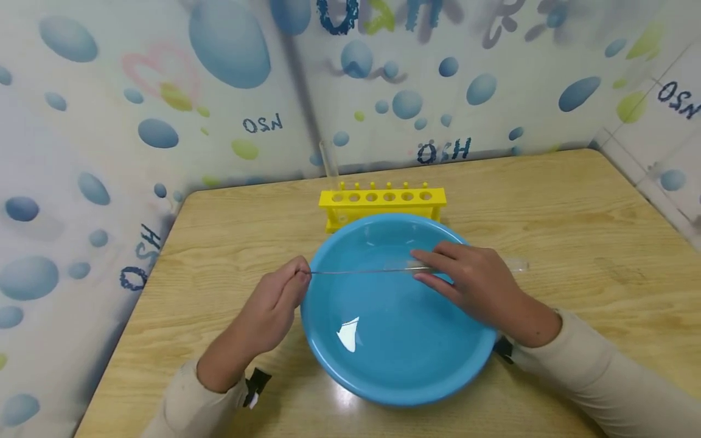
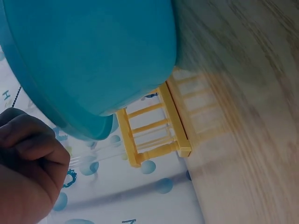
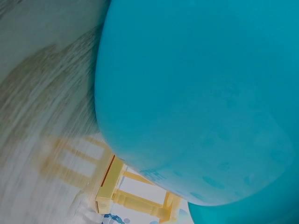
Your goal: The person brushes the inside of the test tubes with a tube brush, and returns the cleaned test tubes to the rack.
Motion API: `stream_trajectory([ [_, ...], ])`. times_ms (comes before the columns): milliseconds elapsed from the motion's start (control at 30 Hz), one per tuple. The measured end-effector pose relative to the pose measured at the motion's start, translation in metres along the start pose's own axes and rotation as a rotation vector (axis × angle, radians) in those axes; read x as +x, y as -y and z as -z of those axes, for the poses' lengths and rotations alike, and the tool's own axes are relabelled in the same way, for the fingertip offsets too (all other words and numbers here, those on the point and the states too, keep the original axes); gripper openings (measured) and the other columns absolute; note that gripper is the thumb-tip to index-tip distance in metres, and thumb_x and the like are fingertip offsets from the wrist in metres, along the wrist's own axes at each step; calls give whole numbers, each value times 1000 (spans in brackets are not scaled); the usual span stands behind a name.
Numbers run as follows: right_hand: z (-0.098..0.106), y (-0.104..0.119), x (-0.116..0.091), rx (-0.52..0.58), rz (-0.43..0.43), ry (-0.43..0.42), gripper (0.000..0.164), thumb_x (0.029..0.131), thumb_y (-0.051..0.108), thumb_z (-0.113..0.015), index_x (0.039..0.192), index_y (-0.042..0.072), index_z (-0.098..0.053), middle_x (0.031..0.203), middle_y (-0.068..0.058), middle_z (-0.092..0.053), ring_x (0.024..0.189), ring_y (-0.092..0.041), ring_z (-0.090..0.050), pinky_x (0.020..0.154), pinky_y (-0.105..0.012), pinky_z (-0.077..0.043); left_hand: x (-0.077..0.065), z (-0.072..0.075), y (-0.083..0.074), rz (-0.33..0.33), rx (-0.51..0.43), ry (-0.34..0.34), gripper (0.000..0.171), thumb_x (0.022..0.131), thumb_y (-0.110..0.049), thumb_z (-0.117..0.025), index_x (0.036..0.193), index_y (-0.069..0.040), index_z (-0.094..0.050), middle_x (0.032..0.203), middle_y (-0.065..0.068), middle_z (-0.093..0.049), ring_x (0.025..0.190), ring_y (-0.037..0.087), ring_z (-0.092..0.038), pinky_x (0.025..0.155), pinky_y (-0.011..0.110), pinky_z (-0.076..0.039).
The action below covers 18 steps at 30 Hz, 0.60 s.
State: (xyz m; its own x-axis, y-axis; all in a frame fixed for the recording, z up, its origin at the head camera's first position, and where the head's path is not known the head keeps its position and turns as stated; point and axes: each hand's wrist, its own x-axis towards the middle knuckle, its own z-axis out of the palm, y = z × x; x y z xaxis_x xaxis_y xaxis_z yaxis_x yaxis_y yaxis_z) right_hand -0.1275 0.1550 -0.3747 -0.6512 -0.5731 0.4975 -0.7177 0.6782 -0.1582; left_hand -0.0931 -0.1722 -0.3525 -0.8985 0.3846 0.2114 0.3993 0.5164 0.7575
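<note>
The wood-grain tabletop (image 1: 246,222) carries everything, its far edge against the patterned wall (image 1: 208,146). Midway between its left and right edges sits the blue basin (image 1: 394,398), right under your work, presumably so that drips land in it and leave the wood dry. Between the basin and the far edge stands the yellow rack (image 1: 383,206), perhaps set back there to be within reach without crowding your wrists. Your right hand (image 1: 473,277) is over the basin's right side, its grip closed to a thumb-and-finger pinch on a clear tube (image 1: 517,265) lying about level over the basin, likely to steady it. Your left hand (image 1: 274,304) is at the basin's left rim, its grip curled tight, no gap showing. A second tube (image 1: 329,159) leans upright in the rack's end hole, on the tabletop's left-edge side, which likely keeps it from rolling. Thinnest is the wire (image 1: 350,271): your left grip pinches one end, and it runs straight to your right fingers, roughly in line with the tube; whether it enters, you cannot tell.
</note>
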Motion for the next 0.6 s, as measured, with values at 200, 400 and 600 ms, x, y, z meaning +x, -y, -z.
stream_trajectory([
  [200,0,-1,0,4,-2,11,47,78,28,-87,120,13,-73,91,-3,-70,68,-12,-64,57,-24,-54,5,-8,-1,-22,115,-3,23,107,-10,-38,87,-9,-50,66,-8,-37,62,8,-43,58,24,-43],
  [400,1,-2,0,14,-1,9,47,77,28,-87,119,13,-73,91,-3,-70,70,-12,-65,58,-25,-55,14,-15,-2,-175,186,-44,22,103,-3,-43,84,-12,-49,66,-11,-39,69,5,-40,78,34,-32],
  [600,1,-3,0,6,3,17,47,77,29,-87,119,13,-73,91,-3,-70,69,-13,-65,58,-25,-55,21,-23,-3,-131,160,24,20,105,-6,-41,87,-11,-49,67,-10,-39,74,9,-40,77,35,-31],
])
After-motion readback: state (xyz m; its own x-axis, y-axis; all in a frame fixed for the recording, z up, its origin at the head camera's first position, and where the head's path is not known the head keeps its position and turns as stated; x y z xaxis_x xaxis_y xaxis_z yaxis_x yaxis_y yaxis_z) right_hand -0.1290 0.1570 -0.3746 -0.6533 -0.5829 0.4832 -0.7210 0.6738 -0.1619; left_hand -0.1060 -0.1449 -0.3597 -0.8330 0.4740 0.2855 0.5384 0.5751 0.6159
